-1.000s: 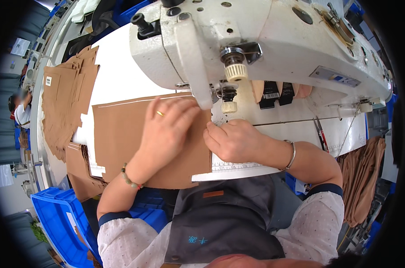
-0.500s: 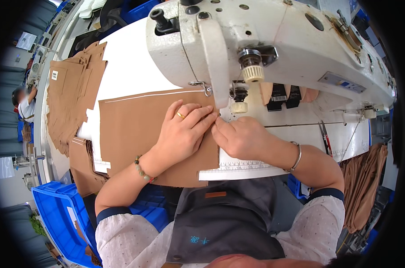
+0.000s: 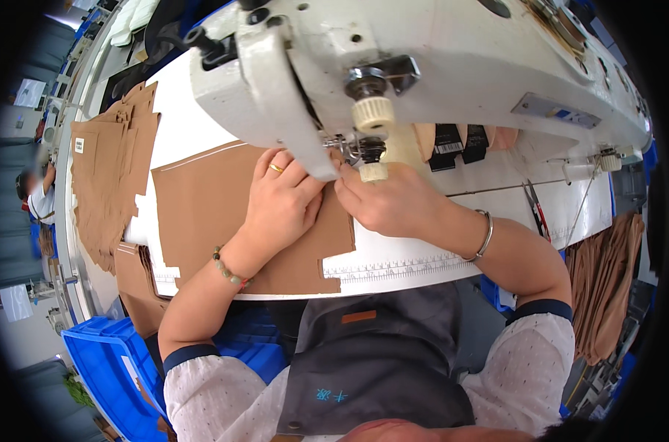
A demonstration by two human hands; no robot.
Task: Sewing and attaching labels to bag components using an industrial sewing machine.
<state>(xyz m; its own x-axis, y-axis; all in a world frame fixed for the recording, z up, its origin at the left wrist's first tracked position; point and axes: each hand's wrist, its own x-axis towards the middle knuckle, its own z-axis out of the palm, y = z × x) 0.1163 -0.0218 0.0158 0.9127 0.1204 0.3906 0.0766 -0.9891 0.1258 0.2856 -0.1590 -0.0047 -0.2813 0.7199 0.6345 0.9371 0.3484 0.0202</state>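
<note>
A brown fabric piece [image 3: 201,214] with a white line along its top edge lies on the white sewing table [image 3: 415,261]. My left hand [image 3: 281,202] rests on the fabric with fingers stretched toward the needle area, their tips partly behind the white sewing machine head [image 3: 224,88]. My right hand [image 3: 386,197] is closed at the fabric's upper right edge, pinching it just under the presser area [image 3: 334,147], which partly hides the fingertips.
Stacked brown pieces [image 3: 109,177] and a folded bundle [image 3: 135,280] lie left; blue bins [image 3: 106,361] below. Black labels [image 3: 448,147] and scissors [image 3: 537,210] lie right; brown fabric [image 3: 603,287] hangs at the right edge. A person [image 3: 39,195] sits at far left.
Both hands and the fabric have moved up toward the needle area, with fingertips now under the machine head. The view has also shifted slightly.
</note>
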